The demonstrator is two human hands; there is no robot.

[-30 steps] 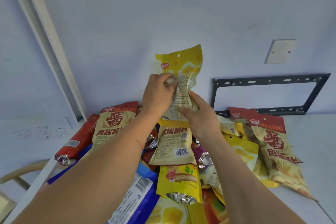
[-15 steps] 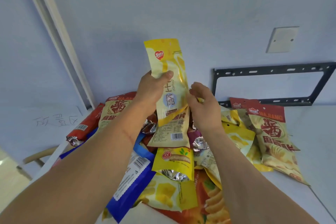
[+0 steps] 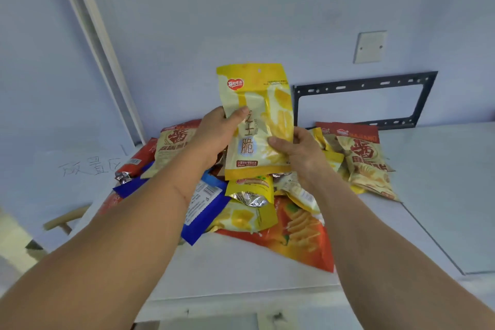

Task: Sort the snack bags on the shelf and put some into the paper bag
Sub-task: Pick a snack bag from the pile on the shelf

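1. Your biggest risk is the pile under your wrists: the bags overlap loosely on the white shelf, and the orange one lies near the front edge, so a careless sweep of a forearm could drag some off.
2. The film looks slick, and you grip the yellow snack bag only at its lower half; its tall top could flop or the bag could slip if you loosen one side.
3. No paper bag is in view, so you may have to turn and search with the bag in hand.
4. The yellow snack bag stands upright above the pile, facing you. Your left hand pinches its left edge, thumb across the front. Your right hand clasps the lower right edge, thumb on the front, remaining fingers behind.
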